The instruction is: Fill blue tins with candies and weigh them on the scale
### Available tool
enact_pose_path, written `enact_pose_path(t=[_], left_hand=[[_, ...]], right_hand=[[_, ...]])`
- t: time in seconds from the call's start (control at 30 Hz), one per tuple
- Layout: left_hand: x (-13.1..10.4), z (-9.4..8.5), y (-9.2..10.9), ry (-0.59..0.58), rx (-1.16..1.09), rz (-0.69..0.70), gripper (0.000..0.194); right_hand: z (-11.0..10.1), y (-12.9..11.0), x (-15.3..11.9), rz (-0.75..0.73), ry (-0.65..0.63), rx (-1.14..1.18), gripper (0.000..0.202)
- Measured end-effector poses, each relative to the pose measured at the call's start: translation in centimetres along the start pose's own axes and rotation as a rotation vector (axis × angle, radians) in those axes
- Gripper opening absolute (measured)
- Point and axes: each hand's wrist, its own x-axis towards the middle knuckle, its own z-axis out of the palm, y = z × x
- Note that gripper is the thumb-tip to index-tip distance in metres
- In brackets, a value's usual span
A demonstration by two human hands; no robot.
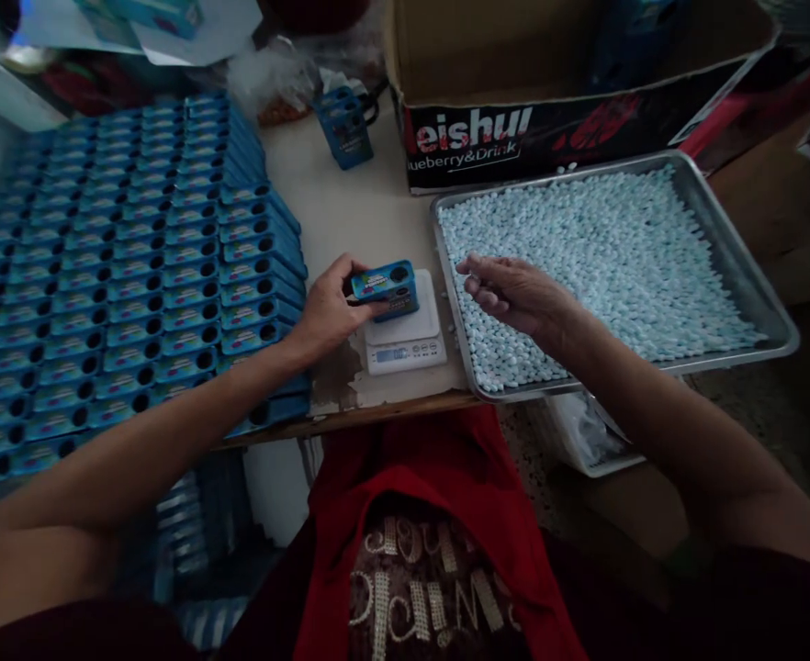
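My left hand [332, 308] is closed around a small blue box [383, 286] with a dark round opening in its top. The box is at the platform of a white digital scale [406, 356]; whether it rests there or hovers just above, I cannot tell. Over the left side of a metal tray [783, 335], my right hand [515, 289] has its fingers curled and pressed together, and what they hold, if anything, is hidden. Pale blue-green, pill-shaped pellets [604, 266] cover most of the tray.
Rows of matching blue boxes [185, 266] fill the table's left side. Another blue container [344, 128] stands at the back, near a clear bag [277, 87]. A large cardboard carton [577, 128] sits behind the tray. The wooden table edge [384, 408] runs close to my red apron [419, 459].
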Motion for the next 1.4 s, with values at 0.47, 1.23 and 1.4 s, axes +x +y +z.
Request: enact_pose_path(t=[0.47,1.23,1.4], left_hand=[[-4.2,-7.7,1.4,0.093,0.093,0.004,0.066],[-1.0,-7.0,2.0,-0.021,0.054,0.218,0.057],[0.6,-4.5,0.6,-0.091,0.085,0.197,0.063]], right_hand=[[5.6,-5.1,0.5,-0.042,-0.178,-0.468,0.013],[8.9,-6.4,0.9,-0.129,-0.046,-0.731,0.024],[8.4,-6.5,0.9,-0.149,-0.099,-0.779,0.015]])
